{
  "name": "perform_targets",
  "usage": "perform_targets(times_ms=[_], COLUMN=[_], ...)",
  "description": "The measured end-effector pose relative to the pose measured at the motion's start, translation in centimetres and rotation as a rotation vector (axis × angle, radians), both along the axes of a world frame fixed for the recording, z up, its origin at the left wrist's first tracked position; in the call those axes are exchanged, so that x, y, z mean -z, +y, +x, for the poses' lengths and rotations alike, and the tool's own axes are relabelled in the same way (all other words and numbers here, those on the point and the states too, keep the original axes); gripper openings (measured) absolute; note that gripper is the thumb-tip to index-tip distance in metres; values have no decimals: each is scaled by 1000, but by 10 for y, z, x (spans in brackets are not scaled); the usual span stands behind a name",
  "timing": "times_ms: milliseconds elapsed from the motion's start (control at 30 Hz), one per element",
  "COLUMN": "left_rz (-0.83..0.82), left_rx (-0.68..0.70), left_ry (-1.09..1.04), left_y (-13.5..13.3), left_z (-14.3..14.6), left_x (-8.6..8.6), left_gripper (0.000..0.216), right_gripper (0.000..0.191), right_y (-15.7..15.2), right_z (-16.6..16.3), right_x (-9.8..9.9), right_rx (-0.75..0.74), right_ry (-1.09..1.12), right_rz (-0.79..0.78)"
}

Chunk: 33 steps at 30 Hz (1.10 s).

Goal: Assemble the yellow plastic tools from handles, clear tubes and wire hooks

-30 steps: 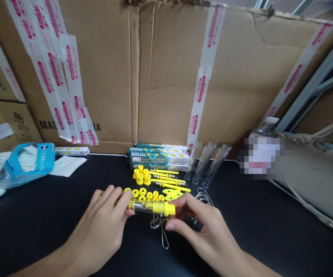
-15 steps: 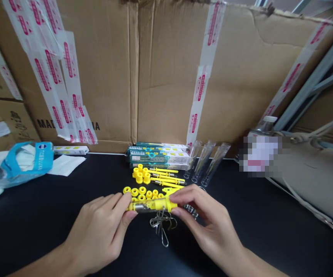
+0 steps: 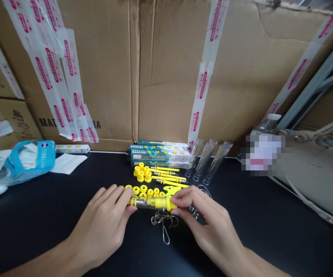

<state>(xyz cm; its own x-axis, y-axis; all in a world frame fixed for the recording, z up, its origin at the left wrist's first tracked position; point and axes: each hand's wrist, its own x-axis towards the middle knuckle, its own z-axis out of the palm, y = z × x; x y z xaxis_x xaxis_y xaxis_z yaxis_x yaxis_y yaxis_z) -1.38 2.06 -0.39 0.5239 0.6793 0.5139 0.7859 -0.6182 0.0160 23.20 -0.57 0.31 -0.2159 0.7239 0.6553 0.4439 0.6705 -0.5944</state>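
Evidently the left hand (image 3: 105,217) serves as the anchor: its grip is closed around one end of a clear tube (image 3: 146,207), which lies level above the tabletop (image 3: 68,204) and shows yellow and silvery parts through its wall. At the tube's other end sits a yellow cap (image 3: 169,204), its narrow part inside the tube and its collar outside. The right hand (image 3: 209,221) pinches that cap between thumb and fingertips, a hold that probably gives fine control, while the level pose lets both hands work in line.

Just beyond, the loose caps (image 3: 140,176), yellow rings (image 3: 143,189), slim yellow rods (image 3: 170,179) and spare tubes (image 3: 208,161) are grouped by kind, likely so each is easy to pick out. Wire clips (image 3: 163,221) lie tangled below the held tube.

The tabletop is black and smooth. Across it, from the left, come a blue-and-clear packet (image 3: 45,157), a white sheet (image 3: 70,164), a stack of printed boxes (image 3: 160,155), a capped bottle (image 3: 272,121) and a pale bag (image 3: 313,173). A big taped carton (image 3: 166,77) walls off the back, with metal framing (image 3: 307,84) at the right.
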Motion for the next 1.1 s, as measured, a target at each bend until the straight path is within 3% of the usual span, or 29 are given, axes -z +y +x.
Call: perform_targets(times_ms=[133, 200, 300, 367, 533, 667, 867, 1100], left_rz=[-25, -33, -30, -22, 0, -49, -109, -47], left_rx=[-5, -8, 11, 37, 43, 29, 66, 57], left_ry=[-20, -23, -21, -10, -2, -29, -44, -6], left_y=[1, 2, 1, 1, -1, -2, -2, -2], left_z=[-1, -1, -1, 0, 0, -1, -2, -2], left_x=[1, 0, -2, -3, -3, 0, -5, -8], left_gripper=[25, 25, 26, 26, 26, 24, 24, 25], right_gripper=[13, 19, 7, 11, 7, 15, 30, 31], right_y=[-4, -5, -4, -2, -1, -2, -4, -3], right_z=[0, 0, 0, 1, 3, 5, 7, 3], right_x=[-3, -5, -5, -3, 2, 3, -1, -3], right_rx=[-4, 16, 24, 8, -9, -76, -70, -80], right_ry=[-54, -76, -73, -86, -95, -113, -182, -200], right_rz=[29, -35, -164, -203, -91, -13, -145, -146])
